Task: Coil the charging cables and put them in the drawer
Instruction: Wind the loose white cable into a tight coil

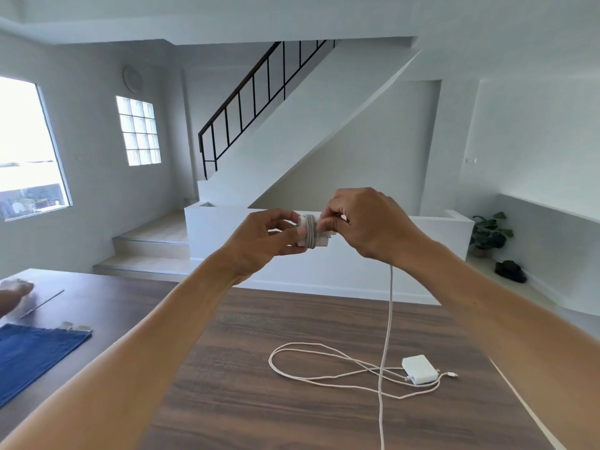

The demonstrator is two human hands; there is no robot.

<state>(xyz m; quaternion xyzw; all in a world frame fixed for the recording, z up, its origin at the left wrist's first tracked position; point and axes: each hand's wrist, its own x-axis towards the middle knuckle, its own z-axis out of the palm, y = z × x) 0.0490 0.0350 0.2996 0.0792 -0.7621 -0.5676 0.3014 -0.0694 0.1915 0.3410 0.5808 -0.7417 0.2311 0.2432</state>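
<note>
White charger block pinched in left hand, raised above worktop; right hand grips cable, slack dropping straight down toward near edge; wrapping continues, likely.

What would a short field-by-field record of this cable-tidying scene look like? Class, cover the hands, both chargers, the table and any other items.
left hand: grips the white charger block held up in the air
right hand: winds the white cable onto that block
wound turns: several, around the block's middle
hanging cable: trails down from the right hand
second white charger brick: lies on the table, its white cord in loose loops
dark wood-grain table: under both arms
blue cloth: left edge of the table
drawer: not in view
</note>
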